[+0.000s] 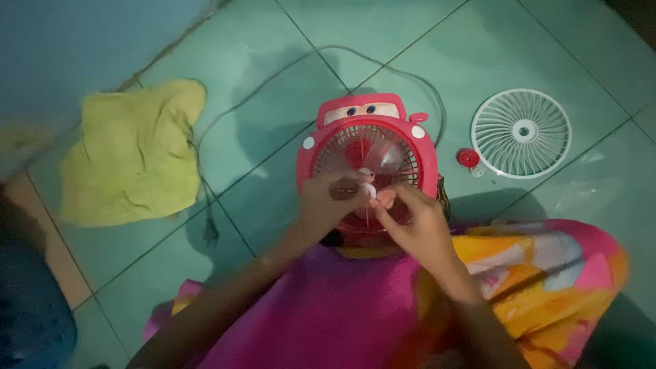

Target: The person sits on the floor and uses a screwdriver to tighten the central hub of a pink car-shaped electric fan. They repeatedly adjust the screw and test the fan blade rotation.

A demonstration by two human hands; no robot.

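1. Red box fan (367, 160), shaped like a cartoon car with two eyes on its top, lies on its back on the green tiled floor (287, 171), just in front of the person's lap. Its open face looks up at the camera.
2. Both hands meet over the lower middle of the fan, at the hub of the clear blades (383, 156). The hub lies directly under the fingertips, so neither hand has to travel; they are equally near to it.
3. The left hand (333, 198) comes in from the left side with its fingers curled over the hub. I cannot tell exactly what it grips, because the picture is dim.
4. The right hand (410, 215) comes in from the right, and its fingertips are pinched on a small white piece (367, 179) at the centre of the blades.
5. The white round grille (521, 133) lies flat on the floor, well apart to the right of the fan. A small red knob (468, 158) rests between the fan and this grille, just beside the rim of the grille.
6. The power cord (273, 78) runs in a loop behind the fan and ends in a plug (210, 232) on the left.
7. A yellow-green cloth (133, 154) lies crumpled far to the left.
8. Count: one fan, one loose grille, one red knob, one cord, one cloth, two hands.
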